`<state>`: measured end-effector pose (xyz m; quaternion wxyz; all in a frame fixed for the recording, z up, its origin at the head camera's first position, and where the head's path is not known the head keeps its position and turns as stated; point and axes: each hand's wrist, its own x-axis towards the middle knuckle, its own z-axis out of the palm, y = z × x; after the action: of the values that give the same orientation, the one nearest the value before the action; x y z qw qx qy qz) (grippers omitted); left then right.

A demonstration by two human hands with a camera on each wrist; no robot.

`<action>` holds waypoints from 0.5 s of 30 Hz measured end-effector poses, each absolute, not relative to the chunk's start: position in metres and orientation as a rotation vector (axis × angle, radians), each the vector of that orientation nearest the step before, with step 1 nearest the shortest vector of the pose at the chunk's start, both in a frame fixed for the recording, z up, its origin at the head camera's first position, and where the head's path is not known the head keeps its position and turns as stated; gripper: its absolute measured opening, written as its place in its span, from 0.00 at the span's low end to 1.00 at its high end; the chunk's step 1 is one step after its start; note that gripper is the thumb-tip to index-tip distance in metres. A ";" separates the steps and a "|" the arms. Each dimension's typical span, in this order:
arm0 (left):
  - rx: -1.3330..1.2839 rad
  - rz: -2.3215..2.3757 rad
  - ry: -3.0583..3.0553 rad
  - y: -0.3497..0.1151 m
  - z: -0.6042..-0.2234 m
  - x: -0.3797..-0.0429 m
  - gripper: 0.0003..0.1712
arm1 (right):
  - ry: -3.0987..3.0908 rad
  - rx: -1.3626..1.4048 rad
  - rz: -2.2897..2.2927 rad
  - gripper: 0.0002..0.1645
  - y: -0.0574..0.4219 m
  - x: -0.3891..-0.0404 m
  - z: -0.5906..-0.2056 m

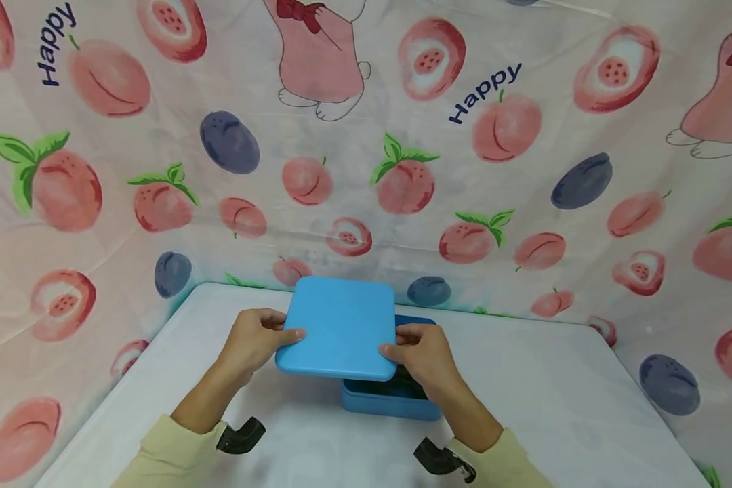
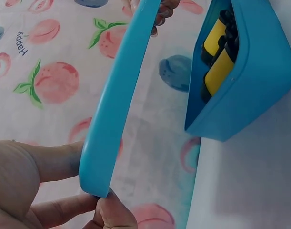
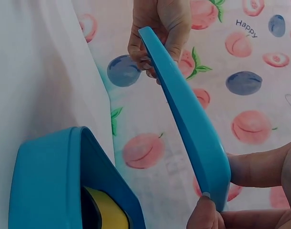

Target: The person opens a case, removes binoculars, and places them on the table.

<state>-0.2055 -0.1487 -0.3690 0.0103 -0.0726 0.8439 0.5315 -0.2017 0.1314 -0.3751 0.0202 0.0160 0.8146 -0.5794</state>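
A flat blue lid point(image 1: 341, 329) with rounded corners is held up between my two hands. My left hand point(image 1: 251, 342) pinches its left edge, thumb on top and fingers beneath. On the opposite edge, my right hand point(image 1: 423, 356) pinches it the same way. Below and to the right of the lid stands a blue box point(image 1: 390, 405) with its top uncovered, partly hidden by the lid and right hand. Inside the box, the left wrist view shows yellow-and-black objects point(image 2: 219, 71); their kind is unclear. The lid is apart from the box in both wrist views.
The box stands on a white table point(image 1: 561, 400). Behind the table hangs a cloth point(image 1: 354, 183) printed with peaches and plums. Black wrist mounts point(image 1: 241, 435) sit by both sleeve cuffs.
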 end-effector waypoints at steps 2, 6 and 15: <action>-0.228 1.663 2.634 -0.152 -0.369 -0.205 0.33 | 2.525 0.044 -1.798 0.29 0.128 -0.203 -0.376; -0.233 1.662 2.632 -0.158 -0.370 -0.204 0.33 | 2.510 0.022 -1.811 0.29 0.122 -0.203 -0.377; -0.247 1.639 2.648 -0.174 -0.371 -0.201 0.35 | 2.516 -0.009 -1.789 0.30 0.108 -0.202 -0.375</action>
<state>-0.2006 -0.1738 -0.3715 0.0089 -0.0792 0.8475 0.5247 -0.2023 0.1080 -0.3753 0.0270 -0.0029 0.8147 -0.5792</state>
